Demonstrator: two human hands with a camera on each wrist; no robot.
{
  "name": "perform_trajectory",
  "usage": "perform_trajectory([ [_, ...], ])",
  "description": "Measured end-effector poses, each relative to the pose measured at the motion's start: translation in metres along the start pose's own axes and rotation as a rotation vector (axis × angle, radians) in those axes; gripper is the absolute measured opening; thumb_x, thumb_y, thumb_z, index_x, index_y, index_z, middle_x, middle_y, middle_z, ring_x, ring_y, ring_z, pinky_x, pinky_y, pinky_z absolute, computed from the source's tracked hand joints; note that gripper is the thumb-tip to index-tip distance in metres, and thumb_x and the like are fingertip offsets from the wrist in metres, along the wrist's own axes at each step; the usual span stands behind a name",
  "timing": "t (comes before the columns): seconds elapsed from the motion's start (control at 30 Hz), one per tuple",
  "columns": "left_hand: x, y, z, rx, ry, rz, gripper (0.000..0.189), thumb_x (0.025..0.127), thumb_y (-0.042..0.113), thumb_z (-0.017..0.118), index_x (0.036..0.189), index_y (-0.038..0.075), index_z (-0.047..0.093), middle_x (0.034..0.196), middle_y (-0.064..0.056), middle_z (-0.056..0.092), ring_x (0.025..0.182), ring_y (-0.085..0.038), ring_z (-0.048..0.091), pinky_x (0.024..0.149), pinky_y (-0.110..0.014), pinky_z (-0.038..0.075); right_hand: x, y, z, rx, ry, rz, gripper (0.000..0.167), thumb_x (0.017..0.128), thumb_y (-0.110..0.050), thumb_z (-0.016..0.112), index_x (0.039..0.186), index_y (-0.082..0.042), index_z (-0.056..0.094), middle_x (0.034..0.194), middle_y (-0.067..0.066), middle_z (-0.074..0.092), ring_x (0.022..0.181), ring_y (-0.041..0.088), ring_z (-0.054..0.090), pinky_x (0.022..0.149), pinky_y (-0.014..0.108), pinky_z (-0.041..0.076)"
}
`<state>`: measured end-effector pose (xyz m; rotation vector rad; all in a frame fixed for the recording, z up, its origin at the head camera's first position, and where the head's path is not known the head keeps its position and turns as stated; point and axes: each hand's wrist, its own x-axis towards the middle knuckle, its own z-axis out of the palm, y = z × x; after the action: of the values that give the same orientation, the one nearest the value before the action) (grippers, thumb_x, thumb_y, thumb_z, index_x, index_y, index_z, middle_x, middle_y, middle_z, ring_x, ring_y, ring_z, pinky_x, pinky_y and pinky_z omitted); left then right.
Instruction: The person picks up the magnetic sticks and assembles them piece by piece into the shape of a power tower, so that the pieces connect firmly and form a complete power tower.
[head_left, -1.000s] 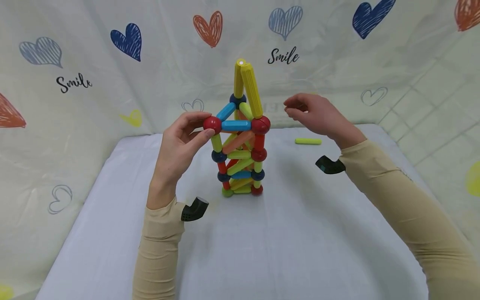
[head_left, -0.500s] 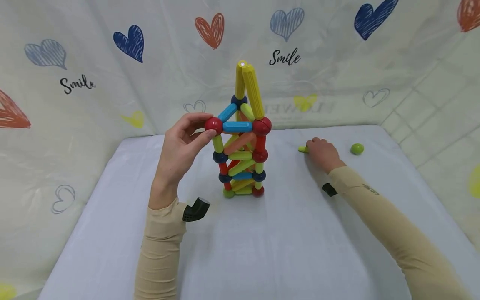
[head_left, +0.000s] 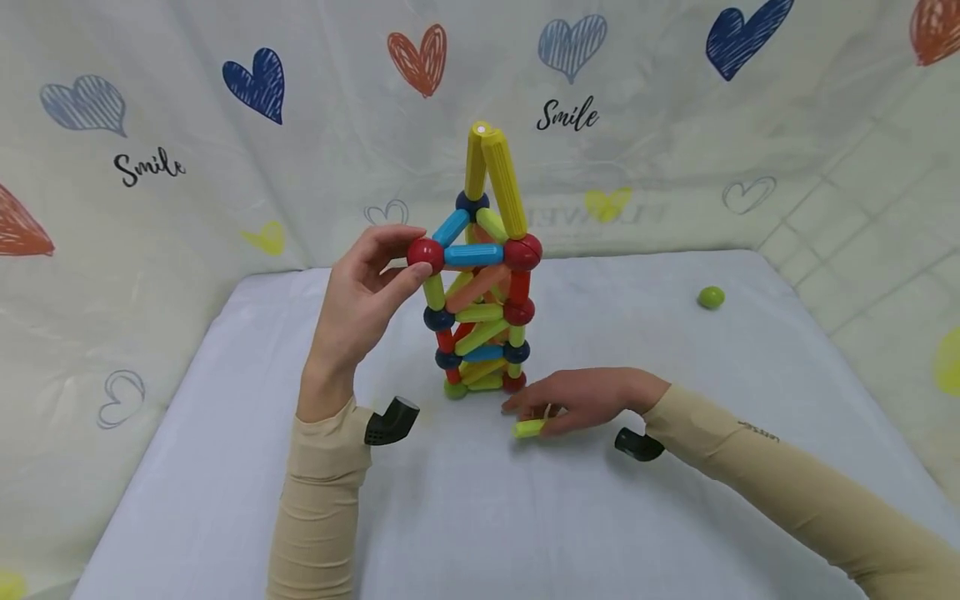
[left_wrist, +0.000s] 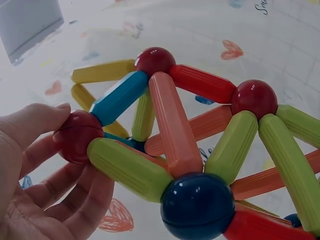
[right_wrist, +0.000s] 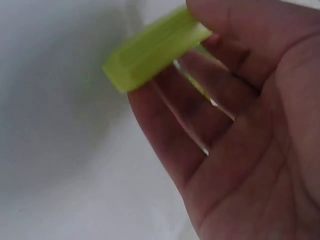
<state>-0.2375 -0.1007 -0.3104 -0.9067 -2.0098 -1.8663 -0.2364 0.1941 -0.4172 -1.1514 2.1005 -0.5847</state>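
A tower of coloured rods and balls [head_left: 480, 312] stands upright mid-table, with two yellow rods [head_left: 504, 182] leaning together at its top. My left hand [head_left: 356, 304] pinches the red ball [head_left: 426, 255] at the tower's upper left corner between thumb and fingers; the left wrist view shows this red ball [left_wrist: 80, 136] joined to a blue rod and a green rod. Low in front of the tower's base, my right hand [head_left: 585, 398] pinches a light green rod [head_left: 529, 428]. The right wrist view shows the rod [right_wrist: 155, 50] held between thumb and fingers.
A green ball [head_left: 711, 297] lies at the table's back right. White cloth covers the table [head_left: 480, 517]. Behind it hangs a sheet [head_left: 315, 150] printed with hearts and words. Dark wrist cameras sit on both sleeves.
My right hand went down to the green rod at the back right, picked it up and carried it left and toward me, near the tower's base. My left hand keeps its grip.
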Motion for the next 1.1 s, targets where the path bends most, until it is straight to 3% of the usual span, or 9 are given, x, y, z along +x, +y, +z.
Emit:
perform_trajectory([
  [0.17,-0.004,0.007,0.001,0.042,-0.072,0.057,0.032,0.09,0.0,0.067,0.121,-0.004,0.058,0.116,-0.011,0.057,0.106,-0.028,0.057,0.086,-0.03,0.055,0.009,0.003,-0.005,-0.087,0.075,0.092,0.052,0.094,-0.02,0.067,0.141,-0.008,0.048,0.115,-0.008,0.06,0.099,0.009,0.058,0.091,0.032,0.051],
  [0.3,-0.004,0.015,0.005,0.088,-0.114,0.056,0.03,0.089,-0.001,0.068,0.118,-0.001,0.06,0.113,-0.009,0.057,0.103,-0.025,0.059,0.083,-0.032,0.057,0.008,0.011,-0.014,-0.124,0.157,0.134,0.041,0.095,-0.016,0.063,0.134,-0.006,0.052,0.133,0.007,0.057,0.1,0.015,0.061,0.092,0.036,0.051],
  [0.4,-0.004,0.019,0.006,0.122,-0.091,0.03,0.029,0.089,0.002,0.069,0.117,0.001,0.062,0.112,-0.008,0.059,0.099,-0.023,0.061,0.078,-0.031,0.057,0.006,0.016,-0.019,-0.114,0.198,0.143,0.044,0.097,-0.015,0.061,0.138,-0.004,0.05,0.135,0.01,0.055,0.1,0.017,0.062,0.093,0.039,0.051],
  [0.53,-0.005,0.022,0.004,0.153,-0.052,0.012,0.027,0.09,0.003,0.069,0.116,0.003,0.063,0.109,-0.006,0.059,0.095,-0.021,0.061,0.074,-0.028,0.057,0.002,0.012,-0.022,-0.054,0.217,0.131,0.045,0.098,-0.019,0.06,0.14,-0.008,0.049,0.125,0.002,0.059,0.103,0.015,0.062,0.093,0.036,0.051],
  [0.67,-0.001,0.018,0.004,0.139,0.005,0.059,0.023,0.093,0.002,0.064,0.116,-0.001,0.063,0.109,-0.007,0.059,0.095,-0.024,0.06,0.08,-0.03,0.055,-0.007,-0.012,-0.03,0.073,0.333,0.099,0.031,0.097,-0.024,0.063,0.126,-0.014,0.059,0.117,-0.002,0.061,0.103,0.015,0.061,0.09,0.034,0.053],
  [0.77,0.007,0.012,0.005,0.108,0.14,0.088,0.022,0.096,0.004,0.059,0.116,-0.005,0.061,0.113,-0.009,0.058,0.103,-0.025,0.058,0.088,-0.032,0.052,-0.018,-0.043,-0.044,0.2,0.483,0.09,0.03,0.096,-0.028,0.064,0.122,-0.013,0.061,0.11,0.0,0.064,0.101,0.018,0.061,0.09,0.037,0.053],
  [0.87,0.019,0.005,0.003,0.079,0.26,0.044,0.027,0.099,0.009,0.057,0.122,-0.004,0.059,0.121,-0.008,0.057,0.115,-0.021,0.054,0.097,-0.032,0.048,-0.029,-0.075,-0.061,0.34,0.646,0.086,0.034,0.096,-0.029,0.064,0.125,-0.011,0.06,0.109,0.004,0.065,0.101,0.021,0.062,0.091,0.039,0.053],
  [0.97,0.03,-0.003,0.0,0.041,0.25,-0.048,0.032,0.1,0.012,0.056,0.129,-0.001,0.058,0.126,-0.01,0.056,0.119,-0.02,0.052,0.102,-0.031,0.046,-0.037,-0.102,-0.078,0.455,0.77,0.054,0.038,0.097,-0.026,0.063,0.13,-0.008,0.058,0.116,0.007,0.063,0.105,0.022,0.063,0.094,0.038,0.052],
  [1.1,0.037,-0.009,-0.003,-0.002,0.183,-0.135,0.034,0.1,0.014,0.056,0.131,0.0,0.057,0.123,-0.015,0.059,0.114,-0.023,0.056,0.1,-0.031,0.047,-0.036,-0.129,-0.095,0.526,0.83,-0.026,0.041,0.098,-0.023,0.061,0.135,-0.006,0.053,0.125,0.008,0.06,0.111,0.022,0.063,0.093,0.036,0.053],
])
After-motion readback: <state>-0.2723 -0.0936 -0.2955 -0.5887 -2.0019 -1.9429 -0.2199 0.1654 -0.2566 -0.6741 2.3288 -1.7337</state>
